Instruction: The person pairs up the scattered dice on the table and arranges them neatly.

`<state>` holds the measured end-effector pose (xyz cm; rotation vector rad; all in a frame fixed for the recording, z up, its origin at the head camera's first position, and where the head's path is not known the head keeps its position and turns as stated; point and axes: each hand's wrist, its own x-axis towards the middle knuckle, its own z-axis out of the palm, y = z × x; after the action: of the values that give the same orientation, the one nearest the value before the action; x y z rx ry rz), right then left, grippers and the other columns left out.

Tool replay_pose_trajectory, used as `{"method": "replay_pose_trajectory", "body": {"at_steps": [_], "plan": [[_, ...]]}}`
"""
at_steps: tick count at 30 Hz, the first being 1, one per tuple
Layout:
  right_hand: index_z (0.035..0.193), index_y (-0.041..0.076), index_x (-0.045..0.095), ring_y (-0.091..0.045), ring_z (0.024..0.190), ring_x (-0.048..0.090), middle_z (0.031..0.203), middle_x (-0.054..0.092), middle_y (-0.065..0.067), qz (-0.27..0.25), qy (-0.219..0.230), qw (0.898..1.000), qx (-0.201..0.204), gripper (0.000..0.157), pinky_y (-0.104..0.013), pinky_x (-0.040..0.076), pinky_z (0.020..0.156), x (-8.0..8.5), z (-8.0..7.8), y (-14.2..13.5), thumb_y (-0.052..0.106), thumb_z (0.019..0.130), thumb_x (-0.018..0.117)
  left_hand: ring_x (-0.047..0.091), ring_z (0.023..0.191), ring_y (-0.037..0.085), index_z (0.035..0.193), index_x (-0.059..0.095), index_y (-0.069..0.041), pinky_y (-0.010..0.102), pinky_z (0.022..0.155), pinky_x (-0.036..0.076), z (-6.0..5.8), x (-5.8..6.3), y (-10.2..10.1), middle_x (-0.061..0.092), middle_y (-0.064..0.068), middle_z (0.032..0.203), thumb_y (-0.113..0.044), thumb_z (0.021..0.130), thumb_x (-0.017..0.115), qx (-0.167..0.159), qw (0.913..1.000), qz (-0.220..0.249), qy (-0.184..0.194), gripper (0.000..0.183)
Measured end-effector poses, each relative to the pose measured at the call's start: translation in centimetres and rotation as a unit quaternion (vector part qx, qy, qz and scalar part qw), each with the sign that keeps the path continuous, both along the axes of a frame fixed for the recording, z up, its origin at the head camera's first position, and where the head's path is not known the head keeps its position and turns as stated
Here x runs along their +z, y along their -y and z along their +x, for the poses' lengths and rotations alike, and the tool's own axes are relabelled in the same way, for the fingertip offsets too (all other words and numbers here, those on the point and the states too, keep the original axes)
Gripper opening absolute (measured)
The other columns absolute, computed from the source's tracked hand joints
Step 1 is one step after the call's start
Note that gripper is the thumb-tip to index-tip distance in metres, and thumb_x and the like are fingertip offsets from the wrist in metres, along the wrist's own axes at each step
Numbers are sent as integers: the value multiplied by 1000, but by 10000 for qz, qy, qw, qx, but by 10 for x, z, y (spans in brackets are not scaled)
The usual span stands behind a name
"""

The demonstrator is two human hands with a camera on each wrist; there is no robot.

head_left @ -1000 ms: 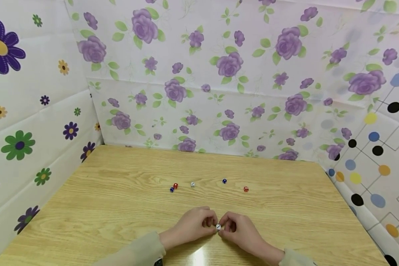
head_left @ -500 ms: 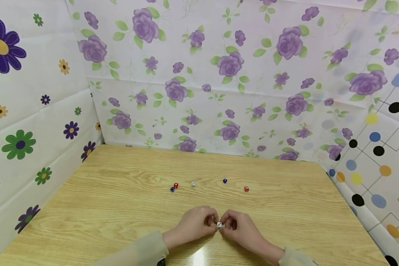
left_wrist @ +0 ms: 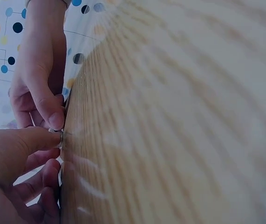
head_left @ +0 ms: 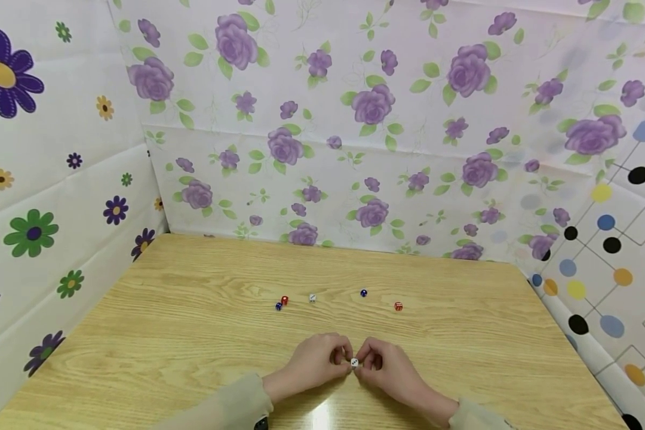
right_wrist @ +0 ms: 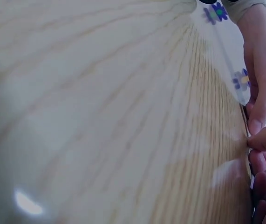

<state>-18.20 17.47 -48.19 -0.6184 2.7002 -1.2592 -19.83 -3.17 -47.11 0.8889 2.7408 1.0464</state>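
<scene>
White die (head_left: 354, 362): small cube, dark pips on the visible face — pinched between the fingertips of left hand (head_left: 319, 360) and right hand (head_left: 391, 369), over the wooden table (head_left: 193, 358)'s near part.

Wrist views near fingers (left_wrist: 51, 173), head view high

No words or numerals readable. Head view: white die (head_left: 355, 362), near bottom centre, dark diagonal pips, apparently three; red die (head_left: 399, 306), right of centre, pips too small to count.
</scene>
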Motion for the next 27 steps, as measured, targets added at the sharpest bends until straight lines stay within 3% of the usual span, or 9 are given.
{"method": "replay_pose_trajectory", "body": {"at_steps": [13,27], "plan": [[88,28,67,1,59,46,74,62,10,173,135,9997,-85,10,-18,39,55,-3,-4,-4,27,85,76,42,59,-4,86,67,-20,16,55,35,1,0,0,56,-9,69,-21,83,78,18,10000,-9,-85,12],[92,28,71,-1,63,46,82,64,6,-283,305,9991,-128,10,-18,40,58,-6,-3,-7,30,85,77,44,60,-3,86,67,-21,17,56,37,3,4,-1,57,-8,70,-20,83,78,43,9999,-105,-66,12]]}}
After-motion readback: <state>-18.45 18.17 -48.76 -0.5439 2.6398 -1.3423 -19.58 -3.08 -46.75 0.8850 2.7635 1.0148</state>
